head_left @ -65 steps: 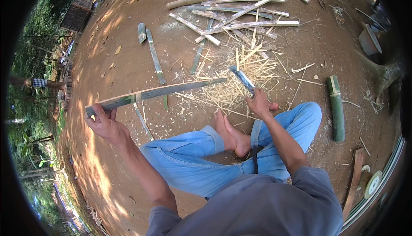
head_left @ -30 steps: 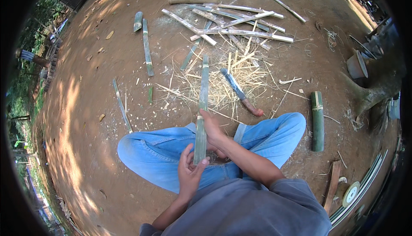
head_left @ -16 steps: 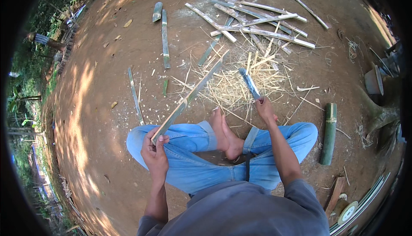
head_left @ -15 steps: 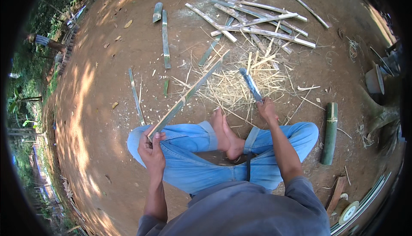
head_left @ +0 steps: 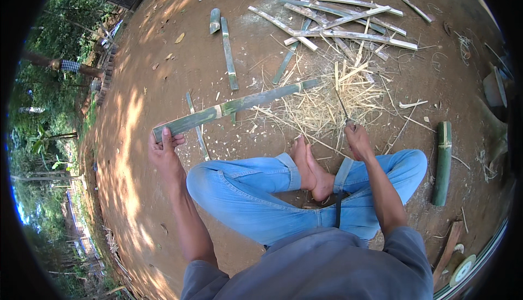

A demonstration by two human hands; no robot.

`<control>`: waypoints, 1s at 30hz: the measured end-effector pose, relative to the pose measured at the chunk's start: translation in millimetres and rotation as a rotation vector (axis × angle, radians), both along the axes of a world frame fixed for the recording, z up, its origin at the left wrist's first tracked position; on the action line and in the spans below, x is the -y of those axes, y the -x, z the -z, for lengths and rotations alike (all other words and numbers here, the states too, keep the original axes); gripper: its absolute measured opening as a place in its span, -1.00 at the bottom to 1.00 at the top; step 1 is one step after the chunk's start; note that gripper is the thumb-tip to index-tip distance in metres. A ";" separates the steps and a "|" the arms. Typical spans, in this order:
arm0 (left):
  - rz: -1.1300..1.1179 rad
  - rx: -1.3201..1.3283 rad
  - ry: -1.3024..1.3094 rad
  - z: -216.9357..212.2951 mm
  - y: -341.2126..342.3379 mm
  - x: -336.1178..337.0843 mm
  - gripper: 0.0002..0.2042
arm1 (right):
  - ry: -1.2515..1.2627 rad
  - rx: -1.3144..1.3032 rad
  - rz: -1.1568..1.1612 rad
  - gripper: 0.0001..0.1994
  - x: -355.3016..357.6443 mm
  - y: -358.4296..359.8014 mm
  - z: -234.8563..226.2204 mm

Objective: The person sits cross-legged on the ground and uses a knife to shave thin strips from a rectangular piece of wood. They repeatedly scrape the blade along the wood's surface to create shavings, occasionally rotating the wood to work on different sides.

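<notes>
A long split bamboo strip [head_left: 239, 105], its green outer face showing, is pinched at its near left end by my left hand [head_left: 166, 150]. The strip slants up to the right, and its far end reaches the edge of a heap of pale bamboo shavings [head_left: 321, 104]. My right hand [head_left: 358, 139] is closed round the handle of a knife. The knife's blade [head_left: 342, 104] appears as a thin dark line, edge-on, over the shavings. My crossed bare feet [head_left: 311, 172] lie just this side of the heap.
Several split bamboo strips [head_left: 376, 37] lie crossed beyond the shavings. Bamboo sections [head_left: 442, 164] rest at the right and, as a short piece [head_left: 215, 21], at the far left. A wooden piece [head_left: 448, 251] and a spool [head_left: 463, 270] are at the lower right.
My left hand has moved left and up, swinging the strip lower and turning its green face upward. The knife has turned from showing its broad blade to edge-on. The view has shifted left.
</notes>
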State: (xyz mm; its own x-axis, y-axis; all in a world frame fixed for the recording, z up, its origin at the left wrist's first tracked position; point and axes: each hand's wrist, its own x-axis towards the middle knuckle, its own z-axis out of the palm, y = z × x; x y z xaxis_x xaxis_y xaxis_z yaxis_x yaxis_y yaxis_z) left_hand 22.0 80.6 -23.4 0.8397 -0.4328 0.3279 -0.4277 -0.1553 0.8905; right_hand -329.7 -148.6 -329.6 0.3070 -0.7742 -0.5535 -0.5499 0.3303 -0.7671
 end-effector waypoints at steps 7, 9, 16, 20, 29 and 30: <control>0.054 0.035 0.055 -7.6 21.8 0.9 -0.76 | 0.212 0.314 0.053 -0.74 -75.4 -29.4 -83.6; 0.021 0.071 0.043 -19.3 34.2 -0.7 -0.76 | 0.336 0.261 -0.055 -0.71 -80.4 -36.4 -99.2; 0.070 0.136 -0.014 -14.2 36.3 -6.3 -0.72 | 0.721 0.316 -0.484 -0.56 -126.7 -83.4 -151.9; 0.050 0.161 -0.035 -10.3 46.5 -20.2 -0.71 | 0.393 0.298 -0.682 -0.62 -131.1 -92.3 -207.2; 0.031 0.177 -0.036 -4.2 57.9 -27.4 -0.75 | 0.527 0.295 -0.580 -0.68 -129.5 -78.6 -166.0; 0.028 0.184 -0.034 -5.0 60.2 -25.3 -0.75 | 0.530 0.320 -0.513 -0.71 -124.8 -84.8 -149.2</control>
